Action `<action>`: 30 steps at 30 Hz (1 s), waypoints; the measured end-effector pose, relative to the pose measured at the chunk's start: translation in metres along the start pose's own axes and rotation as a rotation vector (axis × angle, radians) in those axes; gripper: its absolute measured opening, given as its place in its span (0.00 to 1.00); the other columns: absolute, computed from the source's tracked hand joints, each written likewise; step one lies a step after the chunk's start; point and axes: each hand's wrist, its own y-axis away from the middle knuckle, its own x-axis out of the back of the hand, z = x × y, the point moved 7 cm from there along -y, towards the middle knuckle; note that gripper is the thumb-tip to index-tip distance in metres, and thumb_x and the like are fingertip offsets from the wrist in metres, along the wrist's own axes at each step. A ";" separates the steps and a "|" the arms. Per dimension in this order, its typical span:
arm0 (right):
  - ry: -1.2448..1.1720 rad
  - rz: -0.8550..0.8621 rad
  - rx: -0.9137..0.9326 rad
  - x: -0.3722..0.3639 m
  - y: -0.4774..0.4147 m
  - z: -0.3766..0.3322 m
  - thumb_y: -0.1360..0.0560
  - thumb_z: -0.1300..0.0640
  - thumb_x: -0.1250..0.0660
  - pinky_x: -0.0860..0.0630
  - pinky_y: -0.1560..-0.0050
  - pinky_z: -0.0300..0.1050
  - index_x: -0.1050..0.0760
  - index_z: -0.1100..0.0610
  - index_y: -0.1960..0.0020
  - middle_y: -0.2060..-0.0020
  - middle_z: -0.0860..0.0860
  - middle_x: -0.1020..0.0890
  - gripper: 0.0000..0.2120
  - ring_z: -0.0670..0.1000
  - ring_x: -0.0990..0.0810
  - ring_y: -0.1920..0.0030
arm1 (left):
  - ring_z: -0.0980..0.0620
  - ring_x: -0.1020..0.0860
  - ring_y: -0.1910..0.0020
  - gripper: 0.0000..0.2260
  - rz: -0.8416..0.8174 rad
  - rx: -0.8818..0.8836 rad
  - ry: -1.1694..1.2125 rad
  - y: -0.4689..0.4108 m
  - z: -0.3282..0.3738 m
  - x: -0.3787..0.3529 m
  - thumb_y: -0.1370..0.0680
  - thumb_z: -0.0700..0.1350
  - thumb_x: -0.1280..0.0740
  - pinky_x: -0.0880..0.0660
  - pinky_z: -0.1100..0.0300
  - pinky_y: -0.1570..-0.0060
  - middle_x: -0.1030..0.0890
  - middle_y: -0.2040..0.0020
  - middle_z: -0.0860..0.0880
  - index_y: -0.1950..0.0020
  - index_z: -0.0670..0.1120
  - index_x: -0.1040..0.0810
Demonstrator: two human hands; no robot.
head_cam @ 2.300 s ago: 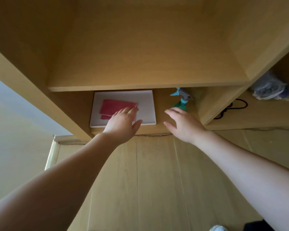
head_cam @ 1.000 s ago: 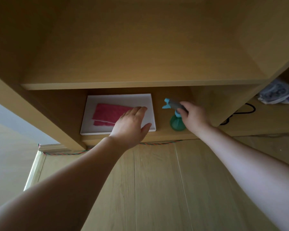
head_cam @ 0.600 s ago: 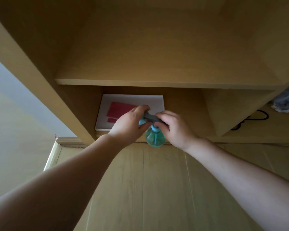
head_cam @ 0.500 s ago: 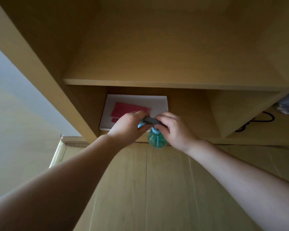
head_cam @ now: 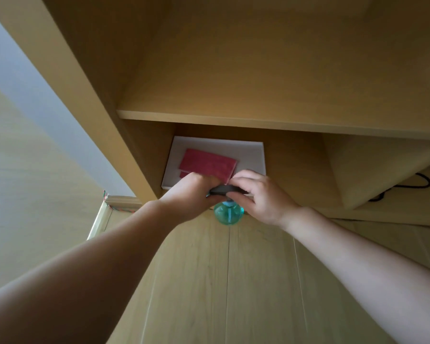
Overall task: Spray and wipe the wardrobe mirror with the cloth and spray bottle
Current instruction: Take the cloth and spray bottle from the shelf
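1. Both hands now meet on the spray bottle point(head_cam: 229, 213) in front of the lower shelf compartment; 2.3 s ago they were apart and the bottle stood untouched at the right of that compartment
2. The right hand point(head_cam: 261, 197) grips the bottle's dark trigger head, fingers curled over the top and thumb beneath; a second ago it held the bottle alone, further right
3. The left hand point(head_cam: 191, 194) is clenched around the left end of the trigger head; a second ago it lay flat on the white tray point(head_cam: 248, 155)
4. The teal bottle body hangs below the two hands, over the edge of the shelf point(head_cam: 296, 194) and the wooden floor point(head_cam: 233, 281)
5. The red cloth point(head_cam: 206, 163) lies folded on the white tray, just behind the left hand's knuckles, in the same place as before
6. A black cable point(head_cam: 417, 182) lies in the compartment to the right, well apart from the hands
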 end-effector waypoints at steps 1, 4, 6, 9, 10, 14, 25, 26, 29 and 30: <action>-0.011 0.008 0.005 -0.001 -0.004 0.004 0.21 0.53 0.35 0.23 0.53 0.46 0.20 0.62 0.46 0.52 0.53 0.19 0.13 0.51 0.21 0.53 | 0.61 0.23 0.63 0.05 0.006 0.006 0.004 0.004 -0.004 0.003 0.26 0.44 0.29 0.30 0.69 0.65 0.21 0.62 0.58 0.51 0.47 0.18; -0.006 0.051 -0.111 -0.010 -0.016 0.034 0.20 0.46 0.42 0.24 0.52 0.45 0.20 0.58 0.45 0.52 0.49 0.20 0.19 0.47 0.22 0.52 | 0.64 0.23 0.64 0.03 0.049 0.078 0.000 0.016 -0.020 0.016 0.26 0.45 0.28 0.30 0.72 0.67 0.24 0.65 0.61 0.53 0.48 0.18; 0.101 -0.002 -0.258 -0.027 -0.026 0.066 0.20 0.47 0.42 0.25 0.45 0.47 0.22 0.57 0.39 0.46 0.50 0.21 0.18 0.50 0.23 0.45 | 0.59 0.23 0.63 0.05 0.061 0.139 -0.027 0.025 -0.033 0.021 0.26 0.47 0.28 0.26 0.65 0.65 0.21 0.62 0.57 0.52 0.49 0.18; 0.301 -0.198 -0.376 -0.062 -0.044 0.104 0.19 0.47 0.42 0.32 0.35 0.48 0.28 0.56 0.30 0.32 0.53 0.26 0.21 0.55 0.28 0.33 | 0.55 0.24 0.66 0.04 0.104 0.188 -0.031 0.037 -0.047 0.029 0.27 0.48 0.27 0.27 0.63 0.67 0.23 0.64 0.59 0.53 0.52 0.18; 0.321 -0.233 -0.412 -0.071 -0.050 0.112 0.19 0.47 0.42 0.33 0.34 0.49 0.30 0.55 0.29 0.30 0.54 0.28 0.22 0.55 0.30 0.31 | 0.55 0.24 0.66 0.04 0.112 0.200 -0.032 0.041 -0.051 0.031 0.27 0.48 0.27 0.28 0.63 0.68 0.24 0.65 0.59 0.53 0.52 0.18; 0.384 -0.310 -0.487 -0.102 -0.075 0.128 0.19 0.45 0.42 0.33 0.33 0.51 0.31 0.53 0.28 0.29 0.55 0.29 0.23 0.57 0.32 0.28 | 0.54 0.23 0.64 0.04 0.092 0.255 -0.022 0.050 -0.063 0.035 0.27 0.50 0.28 0.25 0.60 0.65 0.21 0.62 0.56 0.53 0.53 0.18; 0.605 -0.425 -0.504 -0.138 -0.100 0.139 0.20 0.51 0.39 0.27 0.42 0.51 0.29 0.54 0.32 0.33 0.57 0.28 0.18 0.59 0.27 0.35 | 0.54 0.22 0.61 0.06 0.050 0.251 -0.018 0.062 -0.075 0.043 0.26 0.52 0.30 0.23 0.55 0.60 0.19 0.59 0.55 0.52 0.52 0.18; 0.618 -0.413 -0.502 -0.138 -0.100 0.139 0.20 0.54 0.39 0.27 0.43 0.51 0.29 0.54 0.32 0.33 0.57 0.28 0.17 0.59 0.27 0.35 | 0.54 0.22 0.61 0.06 0.051 0.249 -0.019 0.062 -0.075 0.043 0.26 0.52 0.30 0.24 0.55 0.60 0.19 0.59 0.55 0.52 0.52 0.18; 0.656 -0.363 -0.486 -0.135 -0.101 0.136 0.22 0.65 0.43 0.26 0.44 0.51 0.29 0.56 0.32 0.35 0.57 0.26 0.20 0.59 0.27 0.36 | 0.54 0.22 0.60 0.06 0.042 0.239 -0.026 0.062 -0.075 0.044 0.26 0.52 0.30 0.24 0.55 0.59 0.19 0.58 0.54 0.52 0.52 0.18; 0.665 -0.342 -0.477 -0.133 -0.100 0.135 0.23 0.67 0.44 0.26 0.45 0.51 0.28 0.57 0.33 0.36 0.57 0.25 0.20 0.59 0.26 0.37 | 0.54 0.22 0.60 0.06 0.037 0.234 -0.028 0.062 -0.074 0.043 0.26 0.52 0.30 0.24 0.55 0.59 0.19 0.58 0.54 0.52 0.53 0.18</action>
